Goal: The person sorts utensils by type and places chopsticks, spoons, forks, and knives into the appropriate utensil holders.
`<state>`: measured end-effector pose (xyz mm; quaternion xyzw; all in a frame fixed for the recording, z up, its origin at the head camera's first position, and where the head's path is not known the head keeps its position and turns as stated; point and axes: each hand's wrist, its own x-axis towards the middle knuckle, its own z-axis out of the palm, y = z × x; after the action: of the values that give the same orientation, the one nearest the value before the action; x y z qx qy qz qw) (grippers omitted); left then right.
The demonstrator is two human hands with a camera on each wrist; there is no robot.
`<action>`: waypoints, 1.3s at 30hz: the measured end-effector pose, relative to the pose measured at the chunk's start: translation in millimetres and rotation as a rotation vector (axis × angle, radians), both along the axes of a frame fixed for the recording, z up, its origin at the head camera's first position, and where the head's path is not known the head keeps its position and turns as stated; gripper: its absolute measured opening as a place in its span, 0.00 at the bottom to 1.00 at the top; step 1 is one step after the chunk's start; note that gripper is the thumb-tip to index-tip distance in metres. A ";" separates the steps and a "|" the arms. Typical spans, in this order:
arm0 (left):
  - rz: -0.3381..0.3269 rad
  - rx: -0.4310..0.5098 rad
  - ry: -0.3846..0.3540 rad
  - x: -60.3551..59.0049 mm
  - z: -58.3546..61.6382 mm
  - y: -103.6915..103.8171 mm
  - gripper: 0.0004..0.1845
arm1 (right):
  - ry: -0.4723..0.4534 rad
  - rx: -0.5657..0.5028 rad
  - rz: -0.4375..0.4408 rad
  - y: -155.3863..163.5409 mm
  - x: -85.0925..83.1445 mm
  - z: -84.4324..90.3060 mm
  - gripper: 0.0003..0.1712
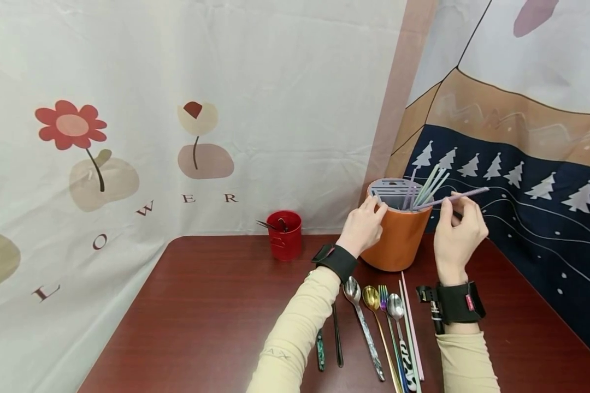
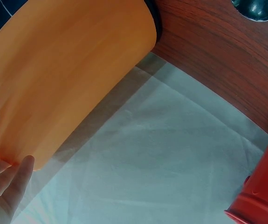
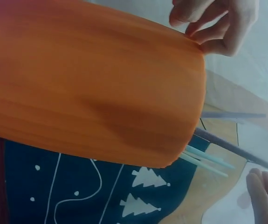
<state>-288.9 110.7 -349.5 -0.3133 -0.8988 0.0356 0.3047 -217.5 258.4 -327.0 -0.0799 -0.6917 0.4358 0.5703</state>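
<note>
An orange utensil holder (image 1: 395,240) with a grey slotted top (image 1: 390,186) stands at the back right of the table. My left hand (image 1: 365,226) holds its near left rim, fingertips over the edge and thumb on the outer wall (image 2: 78,70). My right hand (image 1: 459,232) pinches a purple chopstick (image 1: 476,192) near its outer end. That chopstick slants low to the right, its other end inside the holder, as the right wrist view also shows. Beside it, several pale green chopsticks (image 1: 431,185) and a thinner purple one (image 1: 413,183) stick up from the opening.
In front of the holder lie spoons, including a gold spoon (image 1: 371,298), a rainbow-coloured fork (image 1: 383,297), and pink and green chopsticks (image 1: 413,327). A red cup (image 1: 285,240) with small metal items stands at the back edge. Printed cloth hangs behind and right.
</note>
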 end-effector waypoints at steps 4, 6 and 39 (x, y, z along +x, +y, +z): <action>-0.004 0.002 0.005 0.5 -0.4 -0.1 0.20 | -0.104 0.007 0.011 0.5 1.0 -7.7 0.17; -0.006 0.006 -0.001 0.7 -0.1 -0.2 0.21 | -0.156 0.014 0.027 1.0 3.1 -13.6 0.19; 0.011 -0.010 -0.021 -1.0 0.0 0.4 0.23 | -1.419 0.492 0.482 24.4 30.0 -78.6 0.09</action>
<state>-289.9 111.1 -349.5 -0.3101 -0.9035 0.0384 0.2934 -187.5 282.8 -405.6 -0.0585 -0.9652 0.2268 -0.1165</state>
